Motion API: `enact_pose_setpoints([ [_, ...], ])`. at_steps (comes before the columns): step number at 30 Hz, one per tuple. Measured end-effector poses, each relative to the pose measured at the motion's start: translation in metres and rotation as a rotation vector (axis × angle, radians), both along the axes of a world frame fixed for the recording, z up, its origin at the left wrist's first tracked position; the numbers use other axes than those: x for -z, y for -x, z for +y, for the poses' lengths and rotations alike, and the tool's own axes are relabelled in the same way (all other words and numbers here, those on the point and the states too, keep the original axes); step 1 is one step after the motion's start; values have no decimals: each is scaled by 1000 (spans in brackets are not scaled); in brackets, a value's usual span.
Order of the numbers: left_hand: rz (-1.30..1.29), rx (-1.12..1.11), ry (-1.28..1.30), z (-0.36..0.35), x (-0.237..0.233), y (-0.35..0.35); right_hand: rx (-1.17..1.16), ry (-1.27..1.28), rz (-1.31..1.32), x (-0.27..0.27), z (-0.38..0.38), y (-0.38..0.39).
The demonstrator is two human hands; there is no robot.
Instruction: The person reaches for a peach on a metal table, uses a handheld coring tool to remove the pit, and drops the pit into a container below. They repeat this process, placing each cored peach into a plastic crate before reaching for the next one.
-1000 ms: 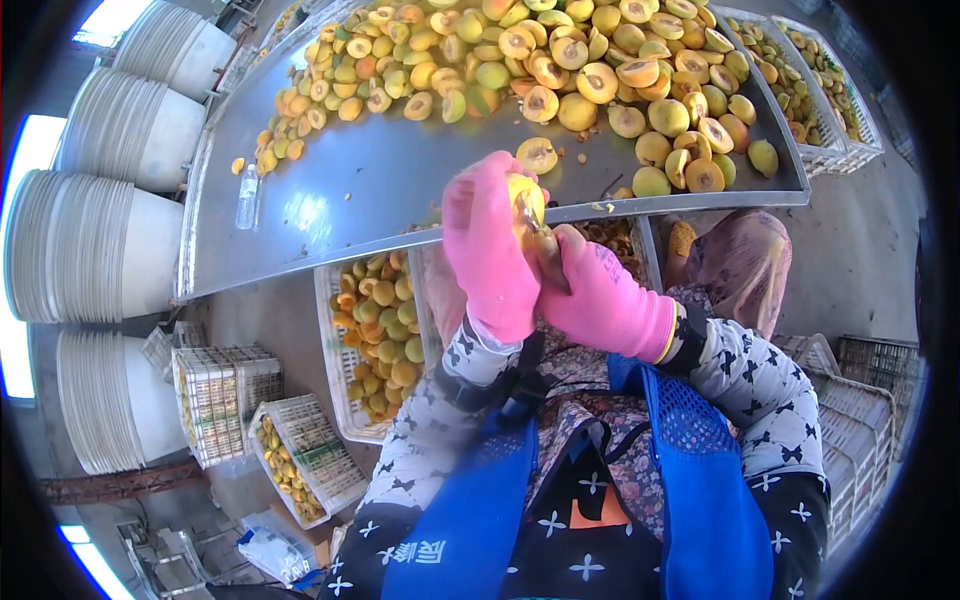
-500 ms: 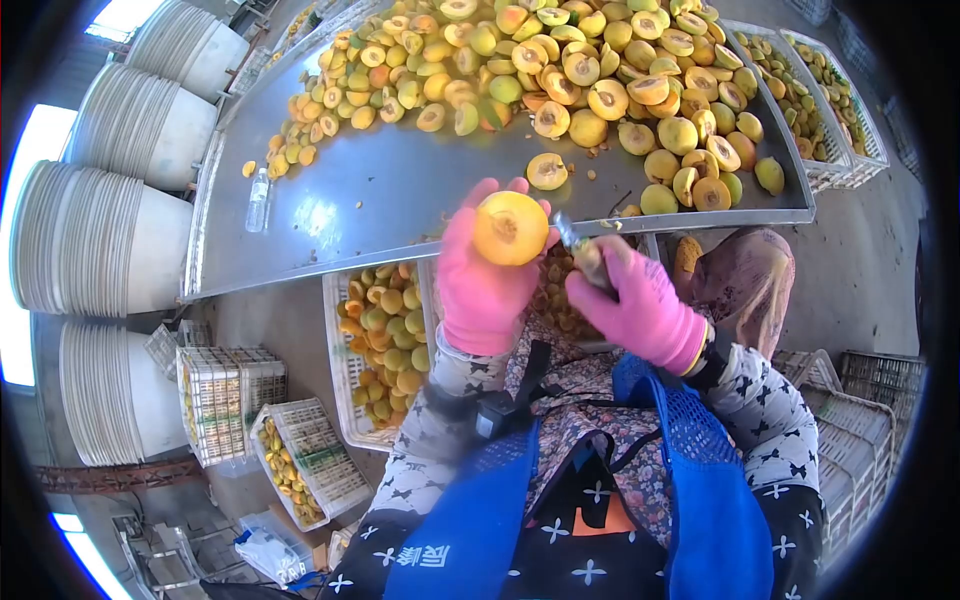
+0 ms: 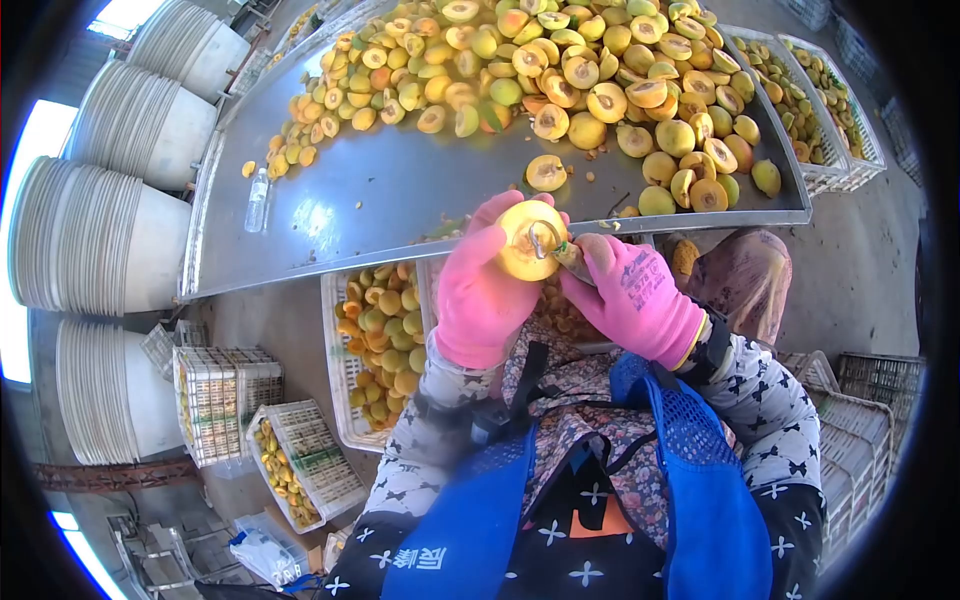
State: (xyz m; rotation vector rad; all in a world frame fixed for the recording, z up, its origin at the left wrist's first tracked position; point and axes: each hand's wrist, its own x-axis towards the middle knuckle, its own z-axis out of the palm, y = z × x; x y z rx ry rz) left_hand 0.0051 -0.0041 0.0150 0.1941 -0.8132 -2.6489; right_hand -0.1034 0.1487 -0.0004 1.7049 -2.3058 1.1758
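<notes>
In the head view, my left hand (image 3: 480, 295), in a pink glove, is closed around a halved yellow peach (image 3: 519, 263), its cut face turned up. My right hand (image 3: 638, 298), also pink-gloved, grips the handle of a pitting tool (image 3: 572, 262). The tool's curved metal end lies against the middle of the cut face, over the pit area. Just beyond my hands another peach half (image 3: 546, 172) lies cut side up on the metal table (image 3: 390, 200). Below my hands, a container of cut fruit is partly hidden.
A large heap of peach halves (image 3: 580, 72) covers the table's far side. A plastic bottle (image 3: 257, 200) stands at its left. Crates of peaches (image 3: 345, 400) sit below and at the right (image 3: 850, 165). Stacked white tubs (image 3: 160, 245) line the left.
My right hand has brought the pitting tool left onto the peach's cut face. My left hand has shifted slightly right and down, tilting the peach half.
</notes>
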Motion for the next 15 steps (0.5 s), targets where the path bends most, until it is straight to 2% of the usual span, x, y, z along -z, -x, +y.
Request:
enact_pose_setpoints([
  [1, 6, 21, 6, 0, -1, 0, 6, -52, 70, 3, 2, 3],
  [5, -143, -51, 368, 6, -3, -2, -53, -225, 229, 4, 10, 8],
  [7, -179, -95, 503, 15, -13, -2, -68, -247, 163, -1, 12, 7],
  [8, -195, -142, 450, 18, -16, 2, -76, -255, 132, -2, 11, 6],
  [11, -216, -317, 367, 28, -22, 12, -110, -14, -364, 15, -7, -22],
  [12, -195, -387, 390, 29, -26, 17, -143, 132, -372, 7, -10, -30],
  [13, -185, -457, 409, 30, -27, 18, -164, 120, -407, 4, -12, -26],
  [14, -81, -457, 453, 24, -20, 20, -180, 108, -457, 2, -14, -25],
  [15, -116, -346, 485, 16, -16, 17, -192, 99, -504, 0, -17, -24],
])
